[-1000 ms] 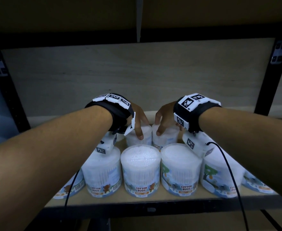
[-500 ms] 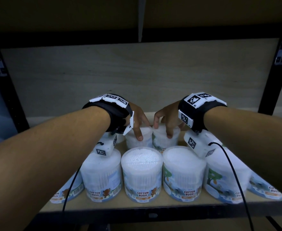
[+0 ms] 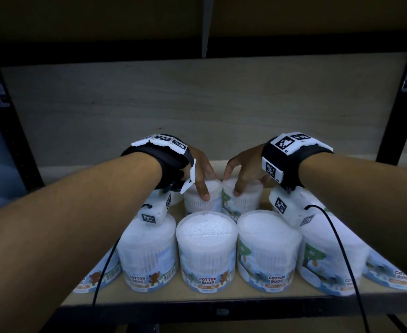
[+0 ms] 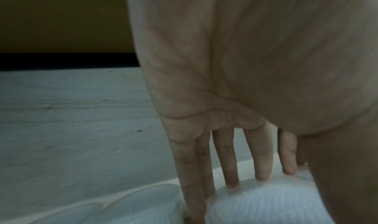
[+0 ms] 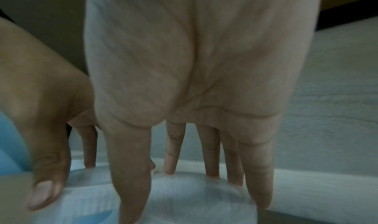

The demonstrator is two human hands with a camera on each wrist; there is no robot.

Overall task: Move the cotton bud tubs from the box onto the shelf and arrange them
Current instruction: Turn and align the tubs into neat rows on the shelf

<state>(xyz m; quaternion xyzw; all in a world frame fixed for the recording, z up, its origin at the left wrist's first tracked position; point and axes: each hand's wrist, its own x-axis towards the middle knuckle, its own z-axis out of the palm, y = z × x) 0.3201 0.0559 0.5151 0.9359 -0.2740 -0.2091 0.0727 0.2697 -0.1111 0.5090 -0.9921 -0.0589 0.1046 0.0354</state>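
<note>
Now the two back tubs stand closer than a second ago, nearly touching. The left hand (image 3: 199,170) grips the left back tub (image 3: 201,199) from above with curled fingers, and the right hand (image 3: 242,170) grips the right back tub (image 3: 243,200) the same way. So the second row is, I think, almost arranged.

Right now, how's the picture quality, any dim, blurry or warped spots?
Head view: dim, bluish light, shelf frame bowed by the wide lens, front labels readable. Left wrist view: palm soft, tub top blurred. Right wrist view: soft throughout, left edge smeared.

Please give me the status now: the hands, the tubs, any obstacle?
Left hand grips one back-row tub. Right hand grips the tub beside it. Front row stands close before them, upright.
</note>
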